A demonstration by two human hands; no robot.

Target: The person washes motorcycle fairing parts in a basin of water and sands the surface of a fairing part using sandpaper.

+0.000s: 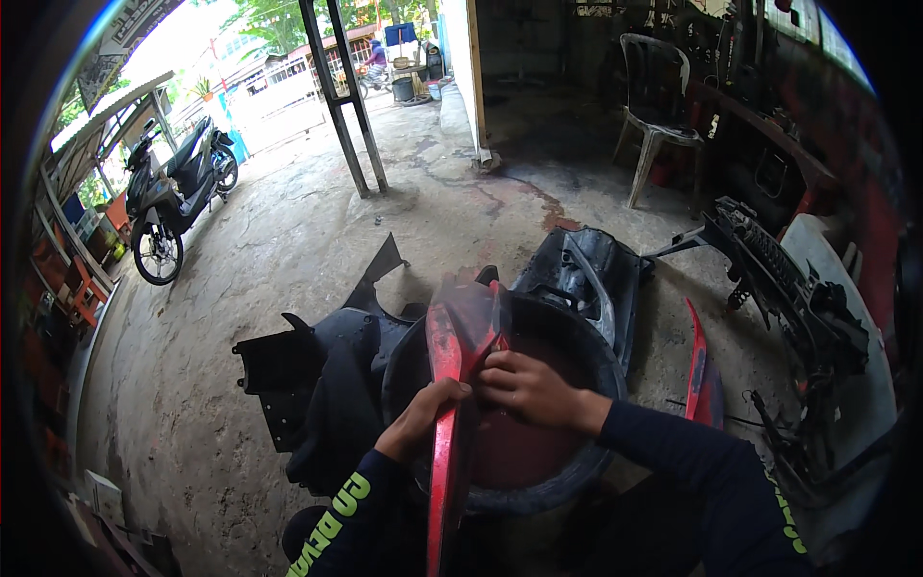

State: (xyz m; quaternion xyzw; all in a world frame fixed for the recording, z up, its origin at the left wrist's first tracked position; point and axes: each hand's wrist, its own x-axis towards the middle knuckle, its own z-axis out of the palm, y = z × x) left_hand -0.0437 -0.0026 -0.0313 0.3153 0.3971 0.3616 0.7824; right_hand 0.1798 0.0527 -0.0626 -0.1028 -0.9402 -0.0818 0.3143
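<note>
A long red motorcycle body panel [443, 351], scuffed and dull at its upper end, slants over a round black tub [615, 389]. My left hand [423, 418] is closed round the panel's narrow middle, thumb on top. Against the panel's right inner edge, my right hand [529, 389] has its fingers curled in; whatever they may hold is hidden behind them. Murky reddish water [538, 447] fills part of the tub below both hands. The panel's lower end runs down between my forearms and out of view.
Black plastic body parts lie left of the tub [332, 375] and behind it [620, 288]. To the right are another red panel [707, 385] and a black plastic frame [798, 288]. Farther off stand a plastic chair [663, 130], a metal post [351, 125] and a parked scooter [178, 192].
</note>
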